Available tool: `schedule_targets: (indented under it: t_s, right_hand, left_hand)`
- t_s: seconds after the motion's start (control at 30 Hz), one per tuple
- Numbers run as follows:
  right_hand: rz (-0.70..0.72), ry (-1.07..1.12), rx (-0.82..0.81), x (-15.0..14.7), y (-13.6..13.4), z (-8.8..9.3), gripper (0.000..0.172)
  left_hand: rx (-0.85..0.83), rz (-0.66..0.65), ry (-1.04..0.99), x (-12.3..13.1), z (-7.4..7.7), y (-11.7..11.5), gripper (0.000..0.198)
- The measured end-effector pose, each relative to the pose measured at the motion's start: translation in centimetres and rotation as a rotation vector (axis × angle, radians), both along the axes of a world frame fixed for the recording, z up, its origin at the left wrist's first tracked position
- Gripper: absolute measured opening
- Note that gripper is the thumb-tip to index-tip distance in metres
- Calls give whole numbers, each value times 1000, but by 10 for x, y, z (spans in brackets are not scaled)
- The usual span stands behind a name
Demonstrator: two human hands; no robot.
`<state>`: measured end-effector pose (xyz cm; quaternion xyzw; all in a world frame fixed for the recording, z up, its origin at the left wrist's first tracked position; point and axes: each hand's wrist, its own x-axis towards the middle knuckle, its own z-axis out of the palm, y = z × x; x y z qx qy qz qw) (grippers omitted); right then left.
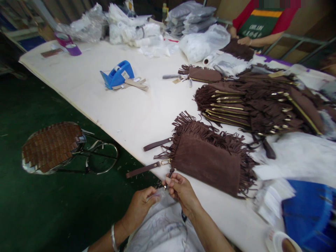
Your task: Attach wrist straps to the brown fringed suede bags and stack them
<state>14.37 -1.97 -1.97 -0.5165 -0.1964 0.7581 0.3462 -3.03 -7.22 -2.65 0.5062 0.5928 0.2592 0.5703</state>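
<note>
My right hand (182, 191) pinches a short dark strap with a shiny metal end (170, 173) by the near corner of a brown fringed pouch (206, 159). My left hand (141, 207), closed with thumb and forefinger together, is just left of that metal end; what it grips, if anything, I cannot make out. The pouch lies flat at the table's edge, with fringe along its far side. From its left end reach two brown wrist straps, the upper one (158, 144) lying on the table and the lower one (143, 169) jutting past the edge.
A pile of brown fringed pouches with gold zips (228, 105) lies to the right. A blue tape dispenser (119, 74) and a blue bin (307, 213) stand on the white table (86, 80). A stool (52, 147) is at left. Across the table, a co-worker's hands (244, 40) handle brown material.
</note>
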Motion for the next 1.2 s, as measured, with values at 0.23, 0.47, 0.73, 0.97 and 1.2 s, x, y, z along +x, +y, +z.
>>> schedule_targets:
  t_s: [0.23, 0.47, 0.73, 0.97, 1.2]
  right_hand:
    - [-37, -17, -6, -7, -2, -5, 41]
    - [-45, -39, 10, -8, -4, -5, 42]
    - [-55, -73, 84, -11, -5, -6, 38]
    - [-58, -84, 94, -11, -6, -6, 38]
    - [-104, -53, 70, -13, -6, -7, 39]
  left_hand:
    - [8, 9, 27, 1, 3, -2, 14]
    - [-82, 122, -77, 5, -3, -7, 16]
    - [-158, 233, -164, 11, -13, -14, 17]
    - [-184, 291, -216, 16, -13, -12, 18]
    - [-138, 247, -121, 13, -18, -17, 16]
